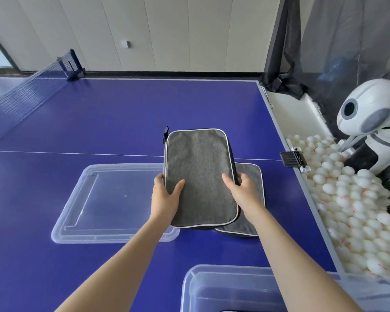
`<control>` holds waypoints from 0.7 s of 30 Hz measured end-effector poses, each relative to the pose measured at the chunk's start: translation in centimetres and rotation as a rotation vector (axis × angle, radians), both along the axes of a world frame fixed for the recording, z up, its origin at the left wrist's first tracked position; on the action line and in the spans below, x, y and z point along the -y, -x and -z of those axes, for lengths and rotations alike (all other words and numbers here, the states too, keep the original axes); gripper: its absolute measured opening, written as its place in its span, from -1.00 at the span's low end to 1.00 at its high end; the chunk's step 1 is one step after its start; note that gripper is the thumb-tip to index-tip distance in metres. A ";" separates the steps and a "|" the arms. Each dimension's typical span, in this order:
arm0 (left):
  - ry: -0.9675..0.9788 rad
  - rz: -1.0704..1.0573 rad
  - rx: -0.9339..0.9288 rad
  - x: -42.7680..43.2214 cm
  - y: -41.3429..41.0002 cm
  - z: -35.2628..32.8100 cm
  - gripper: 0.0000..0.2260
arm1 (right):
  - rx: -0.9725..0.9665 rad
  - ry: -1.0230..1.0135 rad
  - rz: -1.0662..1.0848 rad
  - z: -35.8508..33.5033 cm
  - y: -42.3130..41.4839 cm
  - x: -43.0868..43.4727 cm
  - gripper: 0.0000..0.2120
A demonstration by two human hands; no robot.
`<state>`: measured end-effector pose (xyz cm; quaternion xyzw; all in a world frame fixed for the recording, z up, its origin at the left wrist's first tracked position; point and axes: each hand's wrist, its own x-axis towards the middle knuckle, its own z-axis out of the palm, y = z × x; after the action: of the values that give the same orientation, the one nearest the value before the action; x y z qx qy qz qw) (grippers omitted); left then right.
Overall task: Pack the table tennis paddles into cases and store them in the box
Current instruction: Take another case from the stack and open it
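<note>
A grey paddle case (199, 174) with pale piping is held above the blue table. My left hand (166, 198) grips its left edge, thumb on top. Its right edge is gripped by my right hand (243, 191), thumb on top and fingers underneath. A second grey case (251, 199) lies flat on the table below and to the right, partly covered by the held one. The clear plastic box (189, 287) stands at the near edge, under my right forearm. No paddle is visible.
The clear box lid (77, 221) lies flat on the table to the left. A trough full of white balls (351, 210) and a white ball-feeding machine (369, 118) run along the right edge. The net (27, 91) crosses at far left.
</note>
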<state>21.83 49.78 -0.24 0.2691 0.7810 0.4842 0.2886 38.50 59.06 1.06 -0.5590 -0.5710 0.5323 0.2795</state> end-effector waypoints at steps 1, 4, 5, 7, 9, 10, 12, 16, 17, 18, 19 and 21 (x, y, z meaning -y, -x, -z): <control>-0.023 -0.013 -0.006 0.9 0.4 -0.7 -0.48 | -0.017 0.012 -0.017 -0.6 0.6 0.4 -0.65; -0.088 -0.052 -0.040 4.1 1.6 -2.3 -0.52 | -0.088 0.031 -0.064 -2.4 2.6 2.0 -0.66; -0.113 -0.062 -0.048 5.1 2.1 -2.7 -0.53 | -0.121 0.025 -0.068 -3.0 3.3 2.6 -0.66; -0.155 -0.085 -0.055 7.1 3.1 -3.5 -0.53 | -0.146 -0.014 -0.070 -4.1 4.8 4.1 -0.66; -0.192 -0.104 -0.053 9.0 4.0 -4.1 -0.54 | -0.167 -0.054 -0.072 -4.9 6.2 5.8 -0.66; -0.206 -0.112 -0.042 9.9 4.5 -4.5 -0.55 | -0.173 -0.069 -0.079 -5.2 6.8 6.7 -0.67; -0.222 -0.121 0.002 11.8 5.9 -4.8 -0.61 | -0.183 -0.102 -0.097 -6.0 7.8 8.5 -0.70; -0.247 -0.126 0.101 15.5 9.6 -5.6 -0.69 | -0.211 -0.135 -0.132 -7.4 10.0 12.4 -0.74; -0.257 -0.125 0.122 16.5 10.5 -6.0 -0.71 | -0.210 -0.136 -0.138 -7.7 10.7 13.6 -0.75; -0.273 -0.121 0.145 17.5 11.5 -6.5 -0.74 | -0.210 -0.136 -0.147 -8.1 11.5 14.9 -0.77; -0.288 -0.113 0.170 18.5 12.5 -6.9 -0.76 | -0.211 -0.134 -0.156 -8.3 12.3 16.2 -0.79; -0.308 -0.095 0.204 21.0 14.7 -7.7 -0.75 | -0.221 -0.126 -0.170 -8.5 14.3 19.1 -0.84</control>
<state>7.17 28.79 7.48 0.2224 0.6761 0.6359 0.2984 24.21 40.00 9.57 -0.4281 -0.6144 0.5752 0.3292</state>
